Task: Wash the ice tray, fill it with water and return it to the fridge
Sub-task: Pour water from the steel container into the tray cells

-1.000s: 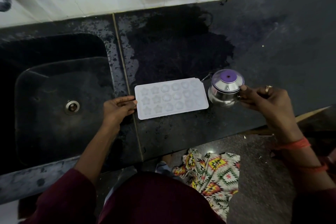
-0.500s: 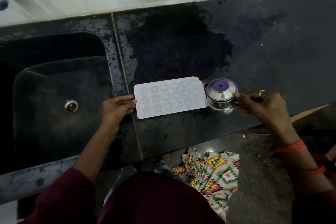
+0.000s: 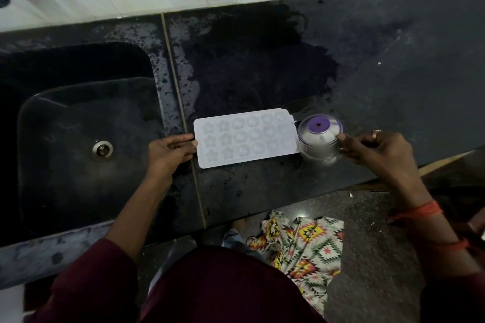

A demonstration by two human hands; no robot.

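I had the left hand (image 3: 172, 151) pinching the ice tray (image 3: 245, 137) at its left edge, tray flat on the bench (image 3: 393, 73) just right of the sink (image 3: 86, 144). Right hand (image 3: 372, 151) gripped the steel cup (image 3: 319, 139), its spout touching the tray's right edge. Bench beyond was open.

The person is wearing a dark maroon top, its sleeves (image 3: 86, 278) ending short of the wrists. The left hand (image 3: 170, 151), the one nearer the sink (image 3: 78, 139), is showing no jewellery. The right hand (image 3: 378, 152) is wearing a gold ring (image 3: 376, 134) on one finger, and orange-red thread bands (image 3: 422, 211) are circling its wrist, with another further up the forearm.
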